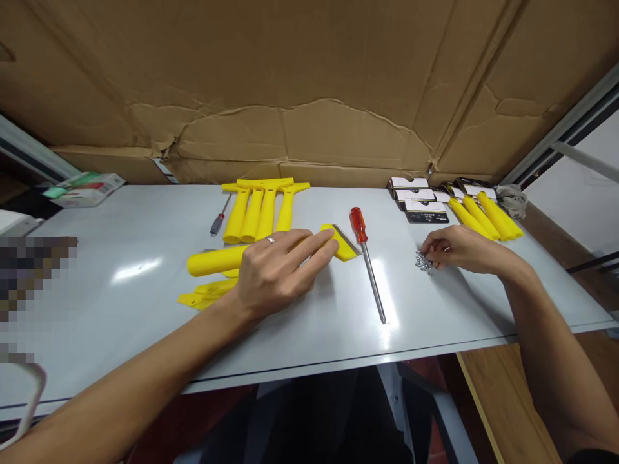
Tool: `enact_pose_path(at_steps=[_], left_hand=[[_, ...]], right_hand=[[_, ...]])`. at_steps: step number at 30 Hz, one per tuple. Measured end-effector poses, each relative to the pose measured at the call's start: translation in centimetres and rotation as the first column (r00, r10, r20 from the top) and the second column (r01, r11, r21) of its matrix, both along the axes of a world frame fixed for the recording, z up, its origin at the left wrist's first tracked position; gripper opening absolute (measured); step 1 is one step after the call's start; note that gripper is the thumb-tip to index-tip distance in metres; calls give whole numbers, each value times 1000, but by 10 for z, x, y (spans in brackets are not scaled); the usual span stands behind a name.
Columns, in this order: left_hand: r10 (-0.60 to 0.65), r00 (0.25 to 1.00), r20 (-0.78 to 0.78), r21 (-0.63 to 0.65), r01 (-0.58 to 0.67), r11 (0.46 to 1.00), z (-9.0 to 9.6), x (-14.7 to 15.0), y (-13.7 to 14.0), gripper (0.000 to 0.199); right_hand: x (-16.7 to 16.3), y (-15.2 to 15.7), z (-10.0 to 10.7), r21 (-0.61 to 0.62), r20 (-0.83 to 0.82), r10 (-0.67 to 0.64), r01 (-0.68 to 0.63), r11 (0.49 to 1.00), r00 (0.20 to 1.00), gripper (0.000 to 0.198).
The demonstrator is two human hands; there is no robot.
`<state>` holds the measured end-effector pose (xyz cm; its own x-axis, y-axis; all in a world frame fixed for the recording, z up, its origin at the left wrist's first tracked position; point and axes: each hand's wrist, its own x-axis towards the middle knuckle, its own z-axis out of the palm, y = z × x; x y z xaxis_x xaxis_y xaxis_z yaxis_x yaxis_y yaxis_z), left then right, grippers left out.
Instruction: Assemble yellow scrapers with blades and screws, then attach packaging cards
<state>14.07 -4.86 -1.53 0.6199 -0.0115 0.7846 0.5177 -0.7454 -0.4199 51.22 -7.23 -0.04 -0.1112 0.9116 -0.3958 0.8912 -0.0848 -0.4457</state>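
My left hand (275, 270) is wrapped over a yellow scraper (343, 246). The scraper's head, with a metal blade along its edge, sticks out past my fingertips, and its round handle shows left of the hand. At a small pile of silvery screws (422, 260), my right hand (449, 250) has its fingertips pinched together; whatever is between them is hidden. Between the two hands lies a screwdriver (358, 225) with a red handle, its shaft pointing toward the table's front edge. Flat yellow pieces (206, 294) lie beside my left wrist.
Several yellow scraper handles (258, 212) with wide heads lie at the back. Nearby is a small dark-handled screwdriver (217, 224). Black-and-white packages (420, 201) and more yellow handles (493, 216) sit back right. A box (89, 191) stands back left; cardboard (300, 84) walls the rear.
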Motion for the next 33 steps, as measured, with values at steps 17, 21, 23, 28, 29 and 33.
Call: enact_pose_path(at_steps=[17,21,23,28,29,33], left_hand=[[8,998,57,-42,-6,999,1,-3,3,32],[4,998,56,-71,0,997,0,-5,4,32],[3,999,54,-91,2,996,-1,-5,4,32],[2,997,79,-147,10,989,-1,-6,4,33],[-2,996,93,-158,17,987,0,-6,4,33],[-65,969,239,-246,126,961,13,-6,-6,33]], right_hand=[[18,0,-4,77,18,46,-48,996,999,40],[23,1,-6,79,104,102,-111,991,989,37],[23,0,-6,74,118,108,-117,990,987,36],[16,-4,2,89,80,25,-32,996,996,41],[14,-6,5,99,62,-7,1,995,998,42],[9,-9,15,204,-25,-98,101,974,995,42]])
